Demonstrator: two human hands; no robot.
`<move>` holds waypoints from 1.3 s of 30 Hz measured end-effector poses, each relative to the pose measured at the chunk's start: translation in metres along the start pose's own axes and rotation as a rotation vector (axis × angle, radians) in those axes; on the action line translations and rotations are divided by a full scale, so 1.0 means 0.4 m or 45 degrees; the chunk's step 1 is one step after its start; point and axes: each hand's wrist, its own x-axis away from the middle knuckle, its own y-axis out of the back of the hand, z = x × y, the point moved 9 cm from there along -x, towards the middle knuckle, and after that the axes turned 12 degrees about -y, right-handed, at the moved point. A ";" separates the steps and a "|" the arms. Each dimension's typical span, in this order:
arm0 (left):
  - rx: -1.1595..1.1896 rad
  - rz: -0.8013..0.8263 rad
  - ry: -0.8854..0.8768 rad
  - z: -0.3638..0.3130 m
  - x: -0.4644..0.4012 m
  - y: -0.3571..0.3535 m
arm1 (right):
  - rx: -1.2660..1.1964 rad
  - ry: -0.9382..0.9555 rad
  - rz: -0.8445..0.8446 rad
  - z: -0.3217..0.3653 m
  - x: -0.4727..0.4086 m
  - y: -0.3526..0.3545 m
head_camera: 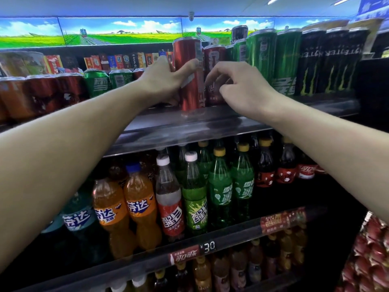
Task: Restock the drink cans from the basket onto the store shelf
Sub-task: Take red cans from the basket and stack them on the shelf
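Note:
A tall red can stands upright at the front edge of the upper shelf. My left hand is wrapped around its left side, thumb across the front. Just to its right stands a second, darker red can, further back. My right hand hovers in front of this can with fingers curled, fingertips touching or nearly touching it; a firm grip cannot be made out. The basket is out of view.
Tall green cans and black energy-drink cans fill the shelf to the right. Short red and green cans stand to the left. Soda bottles fill the shelf below. Red packets hang at the lower right.

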 end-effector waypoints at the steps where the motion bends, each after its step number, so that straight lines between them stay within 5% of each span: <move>1: 0.023 -0.012 0.009 -0.013 0.001 -0.006 | 0.055 -0.010 0.034 -0.005 0.003 -0.007; 15: 0.387 0.039 0.168 -0.022 -0.036 -0.123 | 0.450 -0.059 0.086 -0.038 -0.039 -0.051; 22: -0.214 0.133 0.021 -0.031 0.005 -0.060 | 0.505 -0.072 0.059 -0.043 -0.061 -0.072; 26: -0.552 -0.129 -0.337 -0.116 0.099 0.014 | 0.347 -0.023 -0.096 -0.034 -0.037 -0.044; 31: -0.973 -0.391 -0.798 -0.216 0.361 0.023 | 0.013 0.311 -0.447 0.042 0.136 -0.027; 35: -0.864 -0.131 -0.683 -0.119 0.594 -0.092 | -0.317 0.339 -0.316 0.021 0.316 -0.126; 39: -0.684 0.346 -0.191 0.126 0.869 -0.304 | -0.480 0.030 0.253 -0.088 0.504 -0.417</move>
